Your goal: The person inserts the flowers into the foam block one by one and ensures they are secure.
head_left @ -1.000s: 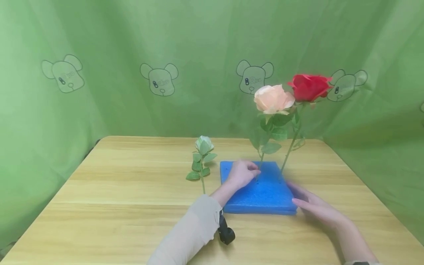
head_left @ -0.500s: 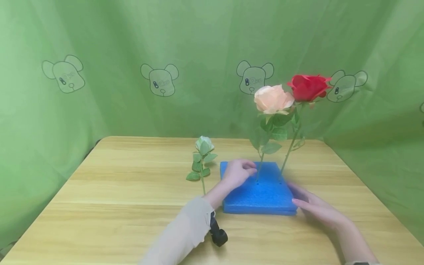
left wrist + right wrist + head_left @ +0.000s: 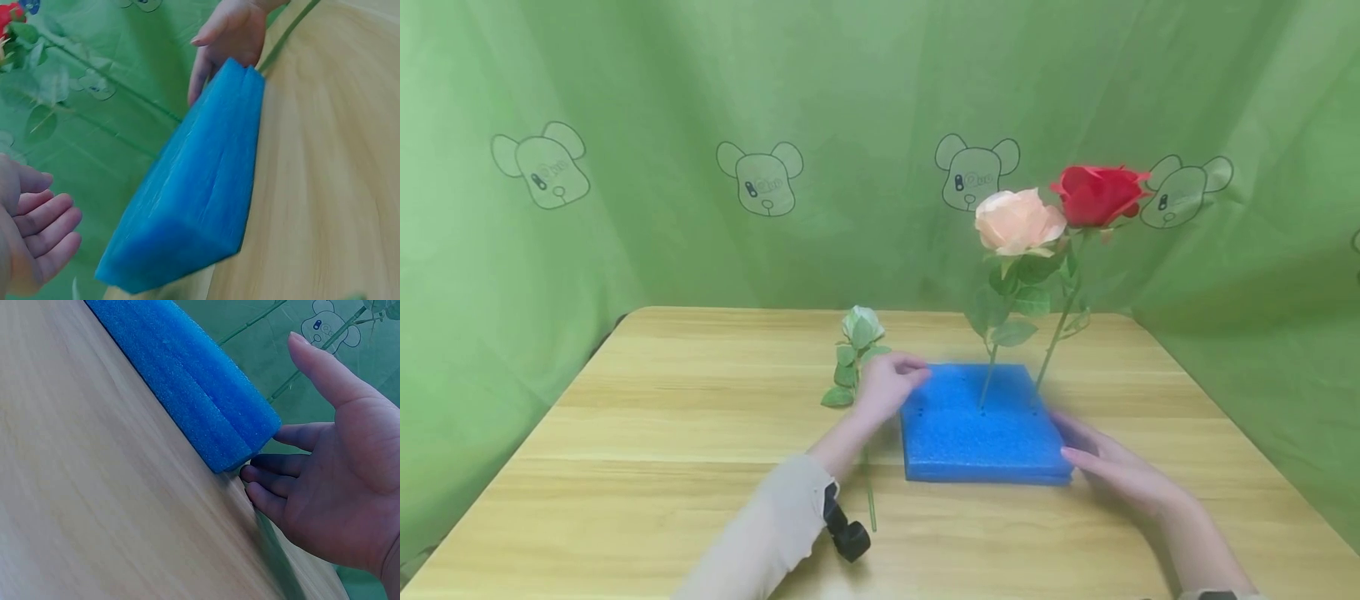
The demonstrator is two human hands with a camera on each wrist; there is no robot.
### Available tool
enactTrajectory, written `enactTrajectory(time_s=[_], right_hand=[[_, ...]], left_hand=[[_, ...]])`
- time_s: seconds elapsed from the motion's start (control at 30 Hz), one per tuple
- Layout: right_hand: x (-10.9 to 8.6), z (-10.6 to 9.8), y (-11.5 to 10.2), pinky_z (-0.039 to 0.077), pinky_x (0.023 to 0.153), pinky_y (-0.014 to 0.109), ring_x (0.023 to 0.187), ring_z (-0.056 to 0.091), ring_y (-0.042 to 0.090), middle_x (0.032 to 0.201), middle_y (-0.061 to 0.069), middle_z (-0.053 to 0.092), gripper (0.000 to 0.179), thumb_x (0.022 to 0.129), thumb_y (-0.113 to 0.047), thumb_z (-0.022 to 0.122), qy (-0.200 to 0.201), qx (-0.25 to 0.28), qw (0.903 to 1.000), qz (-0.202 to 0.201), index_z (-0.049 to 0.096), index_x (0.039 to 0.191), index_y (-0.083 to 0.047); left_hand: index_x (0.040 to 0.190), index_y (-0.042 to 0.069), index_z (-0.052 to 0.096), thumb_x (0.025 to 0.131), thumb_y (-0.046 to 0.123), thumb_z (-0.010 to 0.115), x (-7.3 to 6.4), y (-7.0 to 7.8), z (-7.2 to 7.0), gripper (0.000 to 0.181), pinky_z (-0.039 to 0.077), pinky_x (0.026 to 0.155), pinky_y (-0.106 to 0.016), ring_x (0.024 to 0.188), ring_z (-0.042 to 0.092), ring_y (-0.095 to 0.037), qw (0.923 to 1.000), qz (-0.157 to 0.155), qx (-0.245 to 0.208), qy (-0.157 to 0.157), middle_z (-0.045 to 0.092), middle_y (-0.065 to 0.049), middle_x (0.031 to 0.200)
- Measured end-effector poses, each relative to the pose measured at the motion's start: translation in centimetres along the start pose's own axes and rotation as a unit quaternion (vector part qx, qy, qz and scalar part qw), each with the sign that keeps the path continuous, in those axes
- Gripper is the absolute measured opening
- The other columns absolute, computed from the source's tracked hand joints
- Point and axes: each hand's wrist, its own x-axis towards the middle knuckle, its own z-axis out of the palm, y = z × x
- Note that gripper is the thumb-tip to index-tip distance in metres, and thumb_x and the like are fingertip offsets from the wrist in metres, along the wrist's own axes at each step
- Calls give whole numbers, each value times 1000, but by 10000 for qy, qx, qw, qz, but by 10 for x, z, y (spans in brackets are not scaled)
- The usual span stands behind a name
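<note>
A blue foam block [image 3: 985, 442] with small holes in its top lies on the table. Stuck upright in it are a pink rose [image 3: 1019, 223] and, leaning to its right, a red rose [image 3: 1101, 197]. My left hand [image 3: 883, 387] hovers between the block's far left corner and a pale white-green rose [image 3: 862, 323] lying on the table, overlapping part of its stem. Nothing is between its loosely bent fingers in the left wrist view. At the block's right side, my right hand [image 3: 337, 469] touches the foam with extended fingers, thumb raised away from it.
The light wooden table [image 3: 685, 450] reaches back to a green curtain [image 3: 850, 83] printed with bear heads. Below my left wrist hangs a black wrist camera [image 3: 850, 540], close to the lying rose's stem end.
My left hand has let go of the pink rose's stem and moved left across the block to its left edge. The right hand stays against the block.
</note>
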Motion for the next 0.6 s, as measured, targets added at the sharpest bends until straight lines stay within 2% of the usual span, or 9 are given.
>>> enactTrajectory(time_s=[0.27, 0.43, 0.6], right_hand=[[0, 0, -1, -2, 98, 69, 134, -4, 46, 151, 23, 2, 60, 99, -14, 40, -3, -6, 10000, -13, 7, 146, 1], [0, 0, -1, -3, 98, 70, 134, -3, 46, 151, 23, 3, 60, 99, -15, 41, 28, -51, 10000, -6, 8, 147, 0], [0, -1, 0, -1, 98, 71, 134, -2, 46, 151, 23, 4, 59, 99, -14, 41, 53, -113, 9999, -38, 9, 147, 0]], left_hand=[[103, 1, 67, 85, 14, 66, -5, -14, -30, 23, 54, 74, -32, 82, 66, -22, 9980, -365, -462, 213, 69, -12, 94], [104, -1, 66, 84, 13, 66, -12, -23, -43, 25, 54, 74, -30, 82, 65, -22, 9955, -650, -653, 235, 68, -12, 93], [108, -5, 61, 81, 15, 69, -20, -35, -53, 35, 55, 76, -34, 83, 64, -24, 9923, -928, -786, 214, 66, -15, 97]])
